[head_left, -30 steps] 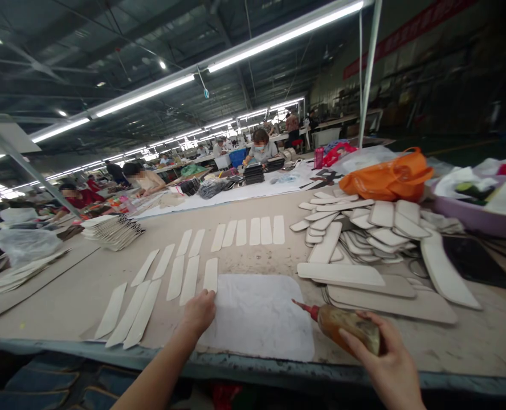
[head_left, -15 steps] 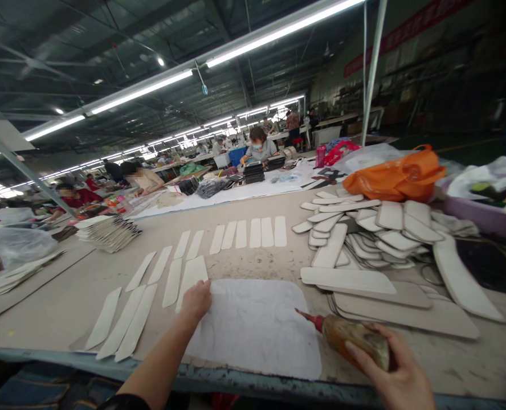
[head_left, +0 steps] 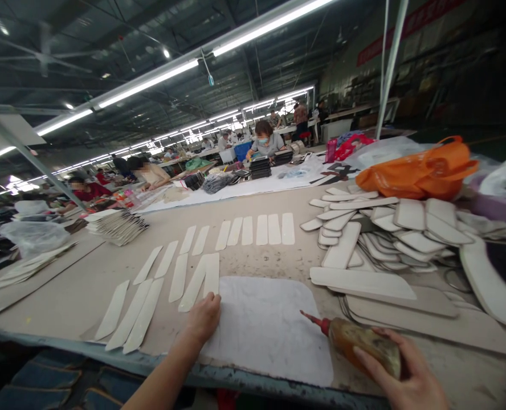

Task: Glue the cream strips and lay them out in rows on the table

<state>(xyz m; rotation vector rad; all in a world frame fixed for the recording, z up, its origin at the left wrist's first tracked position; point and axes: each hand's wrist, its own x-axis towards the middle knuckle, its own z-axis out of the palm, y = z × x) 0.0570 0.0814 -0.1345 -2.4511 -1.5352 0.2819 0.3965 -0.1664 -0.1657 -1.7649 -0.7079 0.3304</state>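
The left hand is back up, fingers curled down at the 9 o'clock edge of the white sheet, fingertips at the near end of a cream strip. Grip: cannot tell whether it pinches the strip or only presses on it, as the fingertips are hidden under the knuckles.

The right hand is at 4 o'clock of the sheet, grip closed round a squeeze bottle of amber fluid. The bottle lies near level, its red nozzle pointing to 10 o'clock, tip at the sheet's right edge. Touching or just above: cannot tell.

The strip lies flat on the tabletop, at 12 o'clock of the left hand, overlapping a neighbouring strip on its left. More strips fan out toward 9 o'clock. A row of strips lies at 12 o'clock of the sheet. A heap of insole-shaped pieces sits at 2 o'clock, with an orange bag behind it. Other people sit at the far tables.
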